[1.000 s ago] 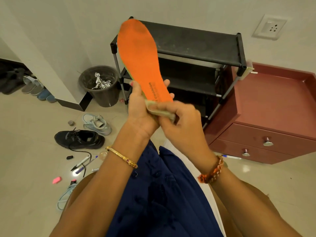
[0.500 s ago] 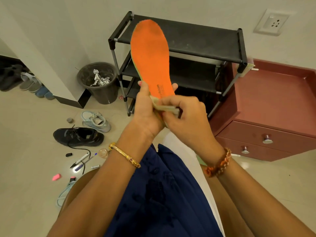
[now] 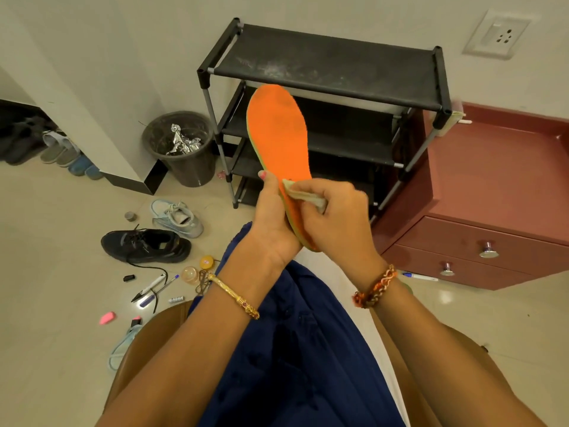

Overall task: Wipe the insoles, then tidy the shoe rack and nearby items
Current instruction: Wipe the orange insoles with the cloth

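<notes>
In front of the black shoe rack (image 3: 326, 64) we now hold the orange insole (image 3: 278, 140) lower than half a second ago: its rounded toe, which then rose above the top shelf, sits below that shelf's front edge. Our left hand (image 3: 271, 220) grips the heel end from behind, fingers curled around the edge, one painted nail showing at the rim. Our right hand (image 3: 335, 220) pinches a folded, pale olive cloth (image 3: 303, 195) against the insole's face near the heel; earlier the cloth lay across the printed logo, which our hand now covers.

The insole is flat and long, fuzzy on top, with a thin greenish foam layer along its side and some dull grey soiling near the toe. The rack has matte fabric shelves on metal tubes with black plastic corner joints, and the top shelf is dusted with pale specks. Beside it stands a glossy maroon cabinet (image 3: 492, 186) with shiny round knobs.

On the smooth tiled floor (image 3: 61, 241) lie a black sneaker (image 3: 144, 245), a light blue sneaker (image 3: 177, 217), pens and small oddments. A dark round bin (image 3: 181, 149) holds crumpled foil.
</notes>
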